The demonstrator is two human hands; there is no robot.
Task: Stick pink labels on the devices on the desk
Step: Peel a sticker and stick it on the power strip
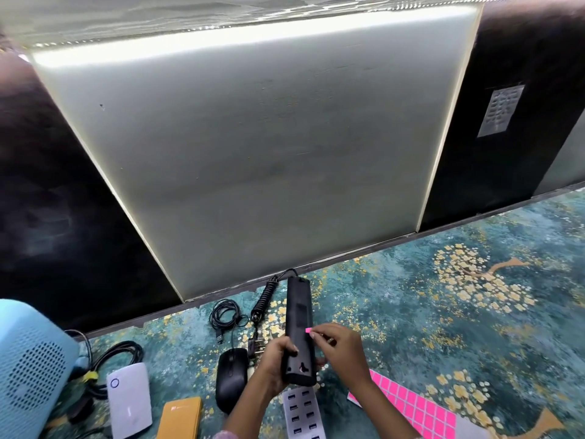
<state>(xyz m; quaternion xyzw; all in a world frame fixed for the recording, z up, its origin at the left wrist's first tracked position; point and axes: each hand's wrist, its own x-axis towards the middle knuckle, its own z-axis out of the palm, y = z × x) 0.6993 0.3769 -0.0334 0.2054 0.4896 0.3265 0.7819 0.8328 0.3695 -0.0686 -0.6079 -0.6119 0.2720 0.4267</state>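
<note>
While the left hand (275,362) wraps its fingers round the near end of the long black plastic power strip (299,315), the strip is held up off the patterned teal carpet (443,327), probably so that a broad face is steady and within easy reach. The right hand (342,346) pinches a small square pink label (307,329) between thumb and fingertip, right at the strip's right edge, about halfway along (whether it already touches the plastic is hard to tell). The strip's long axis runs away from the person, its far end, where the coiled cord leaves, pointing toward the wall. Just right of the strip's near end lies the pink label sheet (414,403), handy for peeling; a black computer mouse (231,378) sits to its left.
</note>
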